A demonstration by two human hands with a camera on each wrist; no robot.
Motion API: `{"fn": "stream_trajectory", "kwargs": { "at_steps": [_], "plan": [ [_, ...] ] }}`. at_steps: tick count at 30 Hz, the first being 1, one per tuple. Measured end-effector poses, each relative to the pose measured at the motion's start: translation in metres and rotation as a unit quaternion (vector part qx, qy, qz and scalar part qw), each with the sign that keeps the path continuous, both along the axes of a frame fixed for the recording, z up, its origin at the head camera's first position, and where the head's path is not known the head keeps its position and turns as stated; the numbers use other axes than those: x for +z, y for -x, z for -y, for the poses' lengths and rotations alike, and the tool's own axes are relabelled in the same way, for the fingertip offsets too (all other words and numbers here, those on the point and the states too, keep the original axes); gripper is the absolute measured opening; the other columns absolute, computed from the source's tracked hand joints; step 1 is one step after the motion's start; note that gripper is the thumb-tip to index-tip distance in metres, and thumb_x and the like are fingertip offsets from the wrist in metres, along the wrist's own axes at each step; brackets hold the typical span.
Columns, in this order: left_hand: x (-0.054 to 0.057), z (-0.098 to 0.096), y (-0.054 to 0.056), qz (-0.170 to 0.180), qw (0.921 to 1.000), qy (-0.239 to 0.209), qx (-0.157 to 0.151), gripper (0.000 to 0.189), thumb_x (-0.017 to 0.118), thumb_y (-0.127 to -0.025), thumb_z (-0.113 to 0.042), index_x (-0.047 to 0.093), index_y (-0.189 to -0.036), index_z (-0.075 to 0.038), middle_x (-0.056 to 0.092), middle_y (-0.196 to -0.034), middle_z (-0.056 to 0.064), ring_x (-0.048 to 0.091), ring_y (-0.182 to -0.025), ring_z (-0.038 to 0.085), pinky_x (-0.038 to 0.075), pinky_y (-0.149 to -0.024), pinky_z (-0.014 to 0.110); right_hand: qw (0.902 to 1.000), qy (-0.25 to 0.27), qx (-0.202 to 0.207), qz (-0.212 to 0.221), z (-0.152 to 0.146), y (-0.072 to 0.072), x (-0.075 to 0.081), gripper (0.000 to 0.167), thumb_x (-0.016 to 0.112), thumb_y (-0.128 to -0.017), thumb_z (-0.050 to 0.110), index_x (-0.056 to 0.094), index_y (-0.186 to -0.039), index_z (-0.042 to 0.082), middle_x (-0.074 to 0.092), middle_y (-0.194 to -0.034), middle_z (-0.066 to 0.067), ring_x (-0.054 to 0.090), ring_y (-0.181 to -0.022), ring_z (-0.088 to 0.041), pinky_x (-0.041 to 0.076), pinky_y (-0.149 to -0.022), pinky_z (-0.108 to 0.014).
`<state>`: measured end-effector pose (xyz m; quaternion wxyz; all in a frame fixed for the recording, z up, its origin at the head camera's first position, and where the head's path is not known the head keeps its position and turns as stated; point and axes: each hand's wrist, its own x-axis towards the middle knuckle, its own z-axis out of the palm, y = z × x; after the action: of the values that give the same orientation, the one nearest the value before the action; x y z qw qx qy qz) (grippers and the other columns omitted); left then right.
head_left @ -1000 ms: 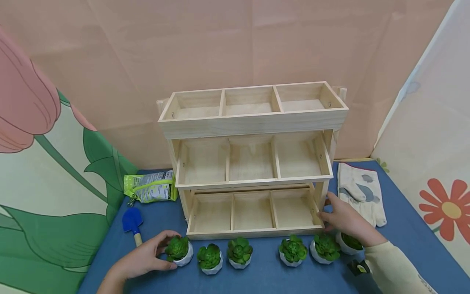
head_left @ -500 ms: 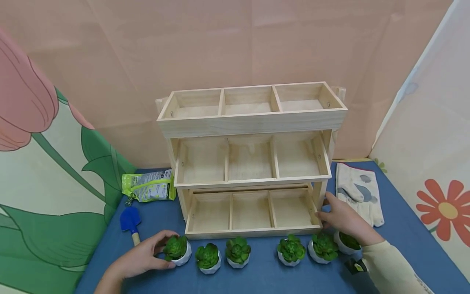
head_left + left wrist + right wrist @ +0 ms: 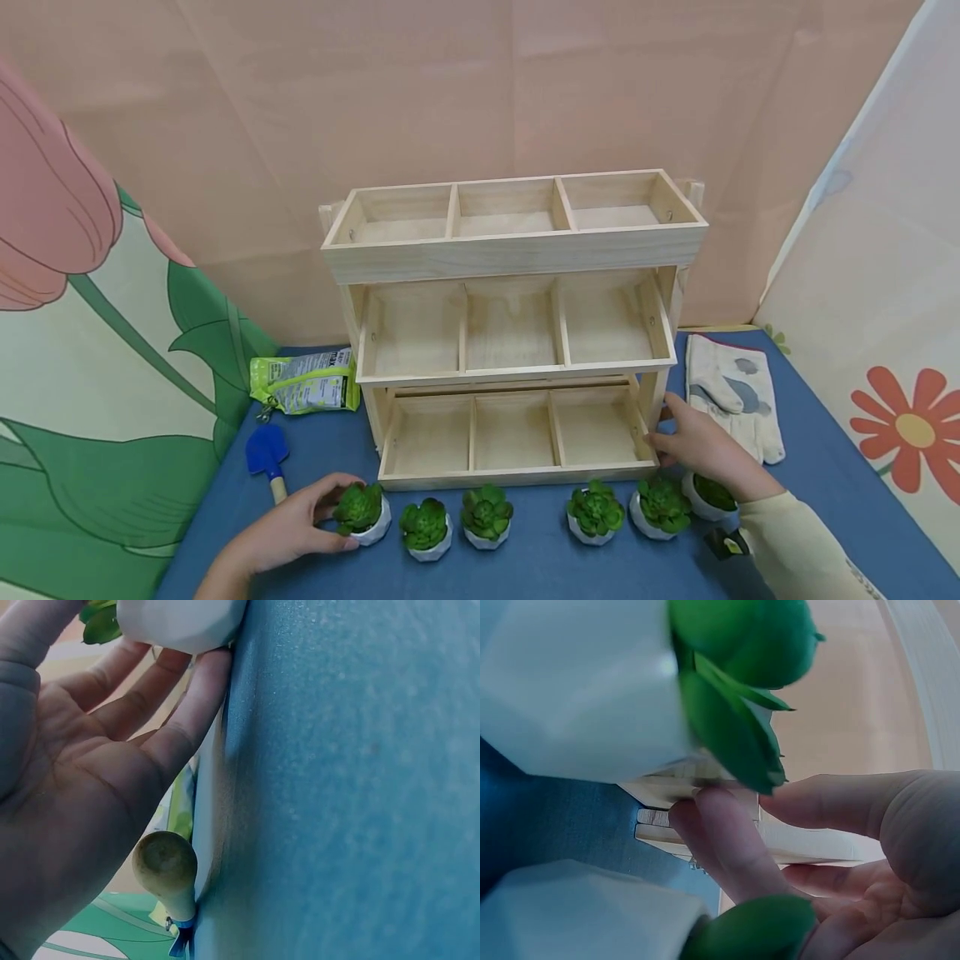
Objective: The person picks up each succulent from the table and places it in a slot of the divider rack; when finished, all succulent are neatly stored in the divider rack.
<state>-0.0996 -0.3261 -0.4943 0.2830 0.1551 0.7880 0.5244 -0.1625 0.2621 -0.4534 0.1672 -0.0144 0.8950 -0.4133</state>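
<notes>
My left hand [image 3: 292, 527] holds the leftmost potted succulent [image 3: 360, 510] between thumb and fingers. Up close in the left wrist view, the fingers touch that white faceted pot [image 3: 180, 622] low down by the blue cloth. At the lower right corner of a three-tier wooden planter shelf [image 3: 517, 260], my right hand [image 3: 701, 446] grips the end of the bottom tray. Its fingers [image 3: 731, 840] reach the wood in the right wrist view, while a leaf hides the thumb tip. Two potted succulents, one green-leaved [image 3: 663, 504] and one partly covered by the wrist [image 3: 712, 496], stand beside that hand.
Between the hands stand more potted succulents [image 3: 423, 529]. A blue toy shovel [image 3: 266, 450] and a green-grey bag [image 3: 307, 379] lie on the left. White gloves [image 3: 735, 392] lie to the right, and a small black item [image 3: 726, 543] sits by the right sleeve.
</notes>
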Motion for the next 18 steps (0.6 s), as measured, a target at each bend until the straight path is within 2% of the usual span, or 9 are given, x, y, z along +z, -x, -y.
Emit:
{"fn": "stream_trajectory", "kwargs": {
  "at_steps": [7, 12, 18],
  "plan": [
    [0.001, 0.004, -0.002, -0.004, 0.9997, -0.022, -0.001, 0.068, 0.079, -0.095, -0.010, 0.044, -0.151, 0.006, 0.058, -0.142, 0.022, 0.069, -0.120, 0.007, 0.058, -0.096, 0.021, 1.0000, -0.004, -0.004, 0.000, -0.001, 0.001, 0.000, 0.069, 0.065, -0.104, 0.006, 0.028, -0.159, -0.010, 0.059, -0.133, -0.039, 0.079, -0.089, -0.028, 0.067, -0.068, -0.040],
    [0.004, 0.005, -0.003, -0.010, 0.9997, -0.020, 0.007, 0.068, 0.079, -0.095, -0.010, 0.044, -0.152, 0.005, 0.058, -0.143, 0.017, 0.068, -0.119, 0.007, 0.057, -0.096, 0.021, 1.0000, 0.003, -0.005, 0.004, -0.003, 0.001, -0.001, 0.072, 0.067, -0.104, 0.007, 0.026, -0.161, -0.009, 0.059, -0.134, -0.039, 0.079, -0.089, -0.028, 0.068, -0.068, -0.040],
    [0.019, 0.001, -0.006, -0.010, 0.9995, -0.002, 0.031, 0.071, 0.080, -0.094, -0.011, 0.044, -0.152, 0.005, 0.057, -0.144, 0.022, 0.068, -0.118, 0.006, 0.058, -0.093, 0.022, 0.9997, 0.021, -0.005, 0.013, -0.004, 0.003, -0.003, 0.076, 0.069, -0.102, 0.008, 0.025, -0.163, -0.008, 0.056, -0.137, -0.040, 0.079, -0.088, -0.027, 0.068, -0.070, -0.041]
  ]
}}
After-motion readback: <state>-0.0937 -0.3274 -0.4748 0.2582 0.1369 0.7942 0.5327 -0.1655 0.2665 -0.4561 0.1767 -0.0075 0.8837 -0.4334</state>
